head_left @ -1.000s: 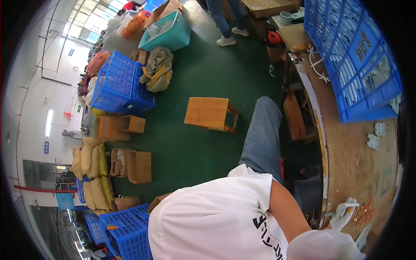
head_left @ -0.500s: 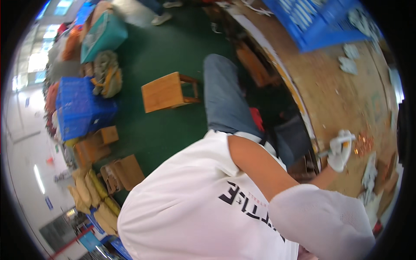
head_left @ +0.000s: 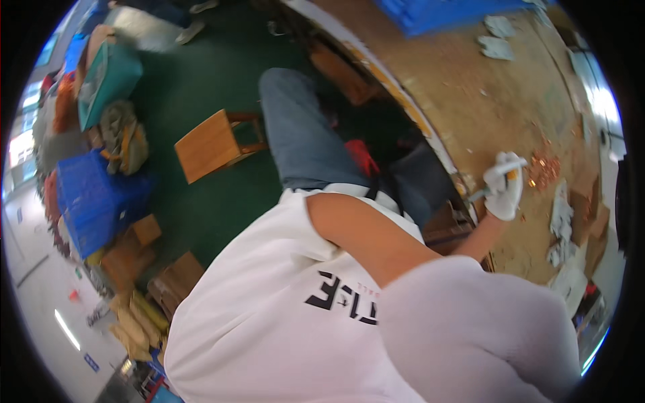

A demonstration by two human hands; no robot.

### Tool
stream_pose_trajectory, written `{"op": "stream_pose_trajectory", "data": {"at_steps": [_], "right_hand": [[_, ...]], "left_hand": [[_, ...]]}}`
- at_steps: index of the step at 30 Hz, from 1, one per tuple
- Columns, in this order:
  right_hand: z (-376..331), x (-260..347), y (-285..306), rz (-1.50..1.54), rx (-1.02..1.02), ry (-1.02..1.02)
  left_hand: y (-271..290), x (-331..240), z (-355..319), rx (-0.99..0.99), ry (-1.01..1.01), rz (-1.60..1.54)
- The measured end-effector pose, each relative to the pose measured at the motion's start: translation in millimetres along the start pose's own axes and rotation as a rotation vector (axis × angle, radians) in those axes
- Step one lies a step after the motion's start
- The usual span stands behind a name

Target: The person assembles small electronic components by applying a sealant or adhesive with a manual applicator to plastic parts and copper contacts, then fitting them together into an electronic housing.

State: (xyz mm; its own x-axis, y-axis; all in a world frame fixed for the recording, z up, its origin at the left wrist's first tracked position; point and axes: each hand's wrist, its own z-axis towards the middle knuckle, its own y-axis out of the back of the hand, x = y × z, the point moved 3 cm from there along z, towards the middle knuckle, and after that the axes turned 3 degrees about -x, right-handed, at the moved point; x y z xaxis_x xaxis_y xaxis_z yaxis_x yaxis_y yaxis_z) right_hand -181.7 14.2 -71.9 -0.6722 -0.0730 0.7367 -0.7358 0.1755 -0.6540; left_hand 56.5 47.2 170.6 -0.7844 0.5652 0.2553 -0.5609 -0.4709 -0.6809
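Note:
My right hand [head_left: 505, 198], in a white glove, is over the brown tabletop [head_left: 457, 114] near its edge. Its fingers are closed round a narrow tool [head_left: 478, 195] with a grey end and a bit of yellow; the exact kind cannot be made out. Just right of that hand lies a scattered pile of small copper-coloured pieces [head_left: 544, 169]. My left arm is bent across my body, bare below the shirt sleeve. At its end, large and close at the lower right, is white knit fabric that looks like my left hand's glove [head_left: 470, 329]; its fingers do not show.
White gloves [head_left: 496, 47] lie farther up the table, below a blue crate [head_left: 437, 15]. Crumpled white cloth [head_left: 560, 225] and cardboard [head_left: 594, 221] are at the right. A wooden stool [head_left: 209, 144] stands on the green floor, with blue [head_left: 101, 195] and teal [head_left: 111, 84] bins beyond.
The whole view has shifted, so the table and right hand appear farther left and higher. The white knit fabric looks larger and nearer. The right hand still grips the tool beside the copper-coloured pieces.

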Motion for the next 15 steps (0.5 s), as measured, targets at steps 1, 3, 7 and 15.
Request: {"op": "stream_pose_trajectory", "data": {"at_steps": [1,3,7,15], "right_hand": [[0,1,4,-0.047,-0.026,-0.005],[1,5,1,-0.053,-0.016,0.033],[-4,11,9,-0.021,-0.027,0.064],[-10,7,4,-0.070,-0.087,0.078]], "left_hand": [[0,-4,1,-0.003,-0.004,-0.057],[-5,-19,4,-0.007,0.019,-0.127],[-9,-25,3,-0.038,0.075,-0.249],[-9,-31,12,-0.039,0.245,-0.472]]}}
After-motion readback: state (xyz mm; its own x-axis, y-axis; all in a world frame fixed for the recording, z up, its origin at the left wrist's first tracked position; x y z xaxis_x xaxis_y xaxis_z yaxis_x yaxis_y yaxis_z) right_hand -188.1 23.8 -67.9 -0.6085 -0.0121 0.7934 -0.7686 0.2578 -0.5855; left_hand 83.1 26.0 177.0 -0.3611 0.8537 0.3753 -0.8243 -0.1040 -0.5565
